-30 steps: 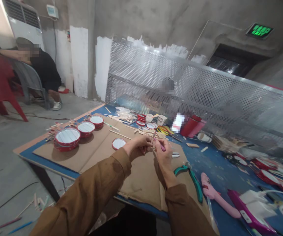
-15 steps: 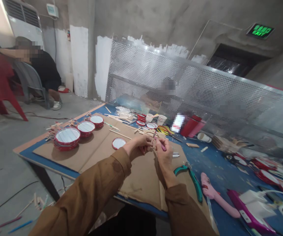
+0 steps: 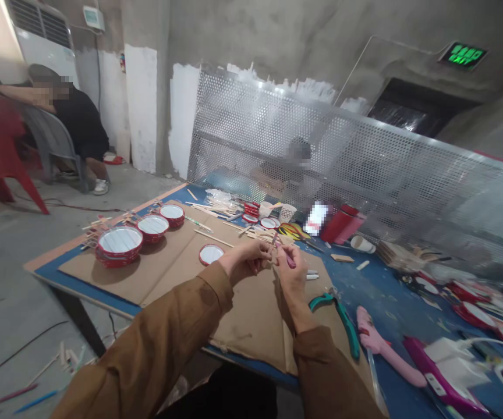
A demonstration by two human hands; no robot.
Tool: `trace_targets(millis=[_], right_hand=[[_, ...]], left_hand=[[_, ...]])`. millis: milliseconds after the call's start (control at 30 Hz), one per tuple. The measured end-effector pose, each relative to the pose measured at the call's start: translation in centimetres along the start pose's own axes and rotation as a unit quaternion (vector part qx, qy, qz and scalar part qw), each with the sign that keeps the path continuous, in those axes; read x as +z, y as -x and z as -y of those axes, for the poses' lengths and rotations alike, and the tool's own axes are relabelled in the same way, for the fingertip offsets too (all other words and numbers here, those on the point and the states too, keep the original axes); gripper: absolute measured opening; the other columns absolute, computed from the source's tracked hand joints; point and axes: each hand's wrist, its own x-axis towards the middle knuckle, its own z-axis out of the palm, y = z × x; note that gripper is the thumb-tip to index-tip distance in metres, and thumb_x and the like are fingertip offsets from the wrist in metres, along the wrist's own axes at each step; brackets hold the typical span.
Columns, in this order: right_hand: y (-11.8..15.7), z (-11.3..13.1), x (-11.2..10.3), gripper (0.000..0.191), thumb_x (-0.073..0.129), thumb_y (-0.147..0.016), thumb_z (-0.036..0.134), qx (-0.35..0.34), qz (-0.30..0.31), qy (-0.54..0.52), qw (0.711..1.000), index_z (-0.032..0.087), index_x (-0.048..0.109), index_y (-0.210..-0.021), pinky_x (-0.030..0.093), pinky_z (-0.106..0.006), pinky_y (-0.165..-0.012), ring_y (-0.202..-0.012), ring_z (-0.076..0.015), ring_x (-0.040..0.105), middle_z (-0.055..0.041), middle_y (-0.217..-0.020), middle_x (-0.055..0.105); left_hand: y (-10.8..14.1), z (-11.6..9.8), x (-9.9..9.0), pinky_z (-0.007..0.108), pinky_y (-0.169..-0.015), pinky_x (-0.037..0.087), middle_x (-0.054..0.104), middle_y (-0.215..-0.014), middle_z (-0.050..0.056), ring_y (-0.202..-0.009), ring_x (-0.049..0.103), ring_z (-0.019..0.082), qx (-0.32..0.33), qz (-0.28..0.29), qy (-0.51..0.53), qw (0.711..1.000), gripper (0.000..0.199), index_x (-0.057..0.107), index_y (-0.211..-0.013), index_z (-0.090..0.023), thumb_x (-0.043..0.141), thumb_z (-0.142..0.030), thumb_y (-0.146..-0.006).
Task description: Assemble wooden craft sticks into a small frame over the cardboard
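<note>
My left hand [image 3: 254,256] is closed in a pinch over the cardboard sheet [image 3: 251,317]. It grips a small pale piece, seemingly wood, mostly hidden by the fingers. Close beside it, my right hand [image 3: 291,270] is wrapped round a slim purple tool [image 3: 292,263], whose exact kind I cannot make out. The fingertips of both hands nearly meet. Left of them lies a small red-rimmed drum [image 3: 211,254] with a white face. Teal-handled pliers [image 3: 343,320] rest to the right of my right wrist.
Larger red drums with sticks, such as this one [image 3: 119,243], line the table's left side. Behind my hands are loose wooden sticks [image 3: 216,205], a lit phone [image 3: 316,218] and a red bottle [image 3: 339,223]. A pink glue gun [image 3: 382,346] and purple power strip [image 3: 441,381] lie right. A perforated metal screen [image 3: 347,151] stands behind.
Both hands stay in almost the same place, with only a slight shift of the fingers around the small piece. Nothing else on the table has visibly moved.
</note>
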Motion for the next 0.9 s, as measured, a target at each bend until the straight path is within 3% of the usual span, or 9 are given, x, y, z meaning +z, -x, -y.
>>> trace_targets(millis=[567, 900], right_hand=[[0.07, -0.21, 0.07, 0.028, 0.060, -0.088, 0.048, -0.001, 0.013, 0.013, 1.000, 0.021, 0.065, -0.085, 0.051, -0.032, -0.071, -0.071, -0.0179, 0.062, -0.0016, -0.075, 0.067], [0.21, -0.05, 0.02, 0.030, 0.058, -0.089, 0.050, -0.001, 0.013, 0.026, 1.000, 0.022, 0.064, -0.082, 0.051, -0.031, -0.071, -0.073, -0.0185, 0.062, -0.0022, -0.075, 0.067]], left_hand=[[-0.25, 0.21, -0.10, 0.021, -0.047, 0.047, 0.055, -0.055, -0.003, -0.043, 0.057, 0.011, -0.004, -0.004, 0.008, 1.000, 0.019, 0.058, -0.088, -0.014, 0.071, -0.028, -0.089], [-0.12, 0.24, -0.01, 0.020, -0.048, 0.049, 0.055, -0.053, -0.003, -0.043, 0.057, 0.011, 0.004, 0.000, -0.005, 1.000, 0.019, 0.052, -0.084, -0.017, 0.061, -0.027, -0.097]])
